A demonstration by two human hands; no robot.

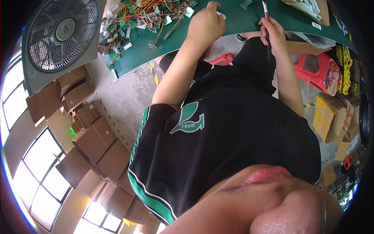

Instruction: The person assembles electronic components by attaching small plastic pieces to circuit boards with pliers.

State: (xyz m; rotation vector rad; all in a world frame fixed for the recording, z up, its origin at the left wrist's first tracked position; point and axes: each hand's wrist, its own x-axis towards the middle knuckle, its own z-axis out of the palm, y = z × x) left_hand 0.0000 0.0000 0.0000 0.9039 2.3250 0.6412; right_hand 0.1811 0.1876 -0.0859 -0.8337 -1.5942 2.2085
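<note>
Over the green tabletop, my left hand is closed, its fingers curled around a small white piece that peeks out at the hand's right side. Most of that piece is hidden. My right hand grips a slim pen-shaped tool in red, white and dark colours, held upright between thumb and fingers. A small clear piece lies on the table between the hands. Left of my left hand spreads a tangled heap of red, yellow and black wires with small circuit boards.
A large grey fan stands at the left of the table. An open cardboard box of white parts is at the far right, a white piece beside it. A red plastic stool and cardboard boxes stand on the floor.
</note>
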